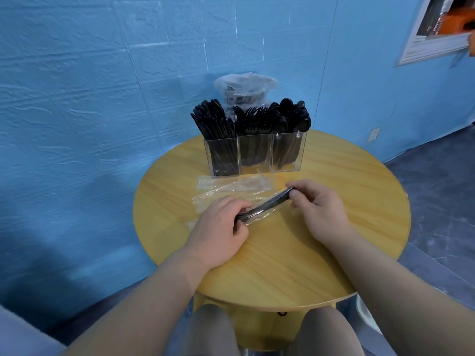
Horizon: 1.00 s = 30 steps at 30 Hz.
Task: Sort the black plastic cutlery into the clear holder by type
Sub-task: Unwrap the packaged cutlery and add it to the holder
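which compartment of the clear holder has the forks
The middle compartment of the clear holder: tines show above it. The side ones lack tines.

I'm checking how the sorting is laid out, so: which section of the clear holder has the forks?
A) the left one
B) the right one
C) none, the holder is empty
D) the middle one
D: fork tines stick up from the middle section of the clear holder, with flat blades on its left and rounded spoon bowls on its right.
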{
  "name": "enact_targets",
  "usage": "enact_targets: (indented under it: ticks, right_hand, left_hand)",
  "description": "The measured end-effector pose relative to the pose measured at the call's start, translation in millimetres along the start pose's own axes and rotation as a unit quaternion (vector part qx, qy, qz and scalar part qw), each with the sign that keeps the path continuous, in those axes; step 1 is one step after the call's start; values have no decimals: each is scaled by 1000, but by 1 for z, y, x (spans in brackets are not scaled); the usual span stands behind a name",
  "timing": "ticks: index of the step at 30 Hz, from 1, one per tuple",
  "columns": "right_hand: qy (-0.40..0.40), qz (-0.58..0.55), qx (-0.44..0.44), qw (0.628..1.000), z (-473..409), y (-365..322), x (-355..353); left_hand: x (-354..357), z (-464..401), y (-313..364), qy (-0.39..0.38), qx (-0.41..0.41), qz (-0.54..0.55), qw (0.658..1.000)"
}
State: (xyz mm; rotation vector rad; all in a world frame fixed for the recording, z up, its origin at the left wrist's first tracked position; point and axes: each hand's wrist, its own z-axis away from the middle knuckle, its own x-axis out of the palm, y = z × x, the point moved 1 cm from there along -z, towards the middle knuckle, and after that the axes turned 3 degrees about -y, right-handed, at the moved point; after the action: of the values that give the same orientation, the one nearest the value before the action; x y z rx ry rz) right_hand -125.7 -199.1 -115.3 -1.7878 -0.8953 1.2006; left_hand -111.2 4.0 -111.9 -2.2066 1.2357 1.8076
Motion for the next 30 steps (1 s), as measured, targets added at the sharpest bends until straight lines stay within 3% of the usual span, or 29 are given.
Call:
enact_targets:
  ticks: [8,11,16,23,30]
  right_hand:
    - [-4,-92,19,996,-1,-1,-6]
    - [26,-129,40,991,-1,1,-11]
    - [49,-178,62,981,-2,2,-15]
    - [22,-177,67,982,-3,1,-13]
    - [24,-207,84,974,-3,3,-17]
  left_hand:
    - [0,1,-4,55,6,20,998]
    - [-3,-1,-5,101,-54,23,993]
    - [-4,-4,-10,115,-131,44,984]
    - [-3,-3,-13,138,-106,89,981]
    - [-2,-4,-14,158,-97,62,981]
